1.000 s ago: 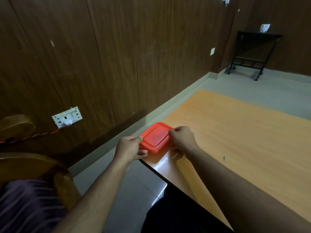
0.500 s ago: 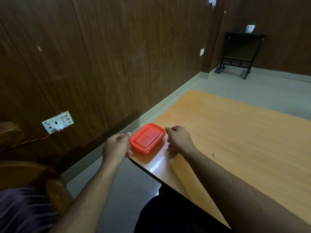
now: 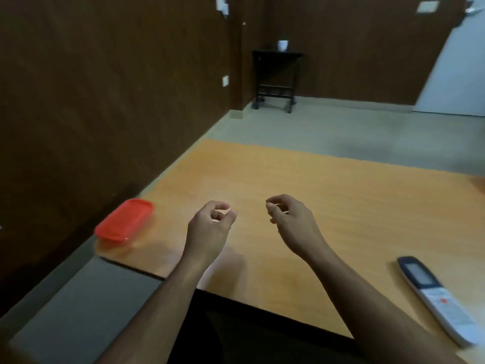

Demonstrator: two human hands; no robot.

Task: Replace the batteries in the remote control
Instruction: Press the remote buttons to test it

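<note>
A white and dark remote control (image 3: 439, 298) lies face up on the orange wooden table (image 3: 328, 185), near its front edge at the far right. My left hand (image 3: 210, 224) and my right hand (image 3: 291, 222) hover side by side above the middle of the table, fingers loosely curled, with nothing visible in either. A closed red plastic box (image 3: 124, 223) sits on the table's left corner, a hand's width left of my left hand. No batteries are in sight.
A dark wood-panelled wall (image 3: 105, 101) runs close along the table's left side, with a strip of grey floor (image 3: 65, 306) between. A black metal stand (image 3: 275, 77) is at the far wall.
Both hands have let go of the red box and moved right over the table's middle. The view has swung right, bringing the remote control into sight.
</note>
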